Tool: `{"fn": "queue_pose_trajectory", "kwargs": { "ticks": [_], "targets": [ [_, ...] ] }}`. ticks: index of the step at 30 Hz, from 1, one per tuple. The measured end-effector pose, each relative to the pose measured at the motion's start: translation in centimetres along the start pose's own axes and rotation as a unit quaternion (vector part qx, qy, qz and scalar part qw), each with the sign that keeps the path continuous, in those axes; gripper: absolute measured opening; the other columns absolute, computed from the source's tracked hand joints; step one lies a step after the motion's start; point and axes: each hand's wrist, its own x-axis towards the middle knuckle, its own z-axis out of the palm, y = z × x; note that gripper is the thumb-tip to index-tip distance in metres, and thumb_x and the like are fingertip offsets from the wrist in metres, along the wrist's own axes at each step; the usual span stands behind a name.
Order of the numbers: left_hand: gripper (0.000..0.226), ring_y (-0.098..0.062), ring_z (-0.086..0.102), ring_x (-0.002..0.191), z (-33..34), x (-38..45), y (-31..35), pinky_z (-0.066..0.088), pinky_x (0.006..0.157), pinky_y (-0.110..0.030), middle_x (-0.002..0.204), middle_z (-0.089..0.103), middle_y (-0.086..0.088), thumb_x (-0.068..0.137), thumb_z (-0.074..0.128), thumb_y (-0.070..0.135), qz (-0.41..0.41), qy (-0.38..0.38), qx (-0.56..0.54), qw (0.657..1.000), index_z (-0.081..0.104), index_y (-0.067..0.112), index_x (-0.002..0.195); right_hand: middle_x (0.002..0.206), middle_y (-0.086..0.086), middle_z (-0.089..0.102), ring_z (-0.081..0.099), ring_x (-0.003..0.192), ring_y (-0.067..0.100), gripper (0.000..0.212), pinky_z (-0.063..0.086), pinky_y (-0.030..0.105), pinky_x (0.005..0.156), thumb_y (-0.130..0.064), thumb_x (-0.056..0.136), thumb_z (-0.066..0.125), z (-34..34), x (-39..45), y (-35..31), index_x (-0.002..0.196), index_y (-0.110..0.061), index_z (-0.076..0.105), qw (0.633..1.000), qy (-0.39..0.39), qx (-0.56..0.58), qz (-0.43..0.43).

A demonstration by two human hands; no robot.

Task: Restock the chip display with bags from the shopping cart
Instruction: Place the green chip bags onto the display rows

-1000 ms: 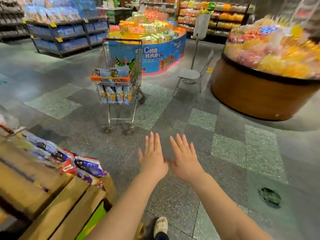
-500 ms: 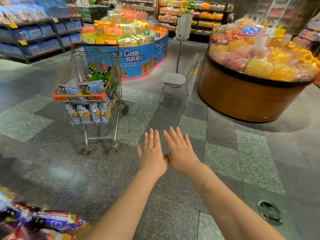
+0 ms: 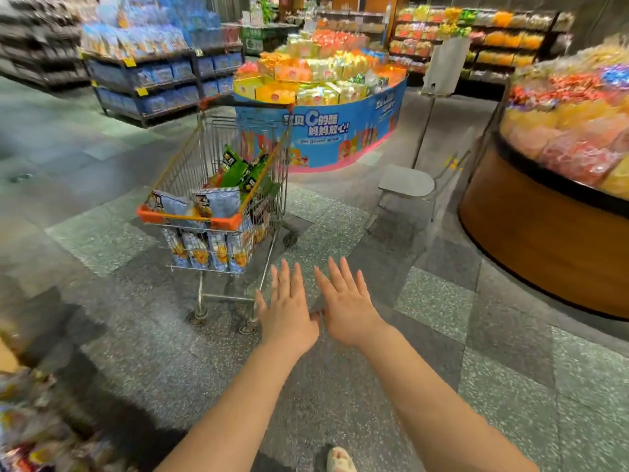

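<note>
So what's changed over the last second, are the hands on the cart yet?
Not yet. The view has swung away from the chip display, now only a blurred corner at lower left, and the shopping cart looms nearer and larger, so the person is closing on it. Nothing was taken hold of or let go. Left hand and right hand stay flat, open and empty, side by side short of the cart; its bags lie unmoved.

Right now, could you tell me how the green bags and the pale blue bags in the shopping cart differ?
The green bags lie tumbled in the cart's deep basket; the pale blue bags stand upright at the handle end. Green bags are dark green; the blue ones are pale with an orange picture. Both sit in the shopping cart, untouched by the left hand or right hand.
</note>
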Motion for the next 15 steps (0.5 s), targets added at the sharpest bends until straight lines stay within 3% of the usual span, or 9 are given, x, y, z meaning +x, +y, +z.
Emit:
{"fn": "queue_pose_trajectory", "kwargs": {
  "ticks": [7,15],
  "targets": [
    [0.092,-0.025,-0.029,0.143,-2.6,11.8,2.8,-0.011,0.115,-0.052,0.156,-0.033,-0.006,0.097,0.049,0.041,-0.036,0.037,0.003,0.999,-0.022,0.018,0.151,0.157,0.009,-0.026,-0.031,0.141,0.028,0.074,-0.015,0.048,0.114,-0.025,0.100,0.040,-4.7,11.3,6.0,0.152,-0.020,-0.013,0.999,-0.003,-0.026,-0.041],
    [0.091,-0.028,-0.033,0.141,-3.6,20.2,-0.6,-0.013,0.114,-0.055,0.154,-0.034,-0.007,0.096,0.048,0.042,-0.109,0.041,0.001,0.993,-0.022,0.022,0.150,0.157,0.009,-0.026,-0.031,0.141,0.027,0.079,-0.021,0.045,0.111,-0.025,0.098,0.046,-4.6,22.0,6.0,0.152,-0.025,-0.011,0.994,-0.030,0.001,-0.105]
  ]
}}
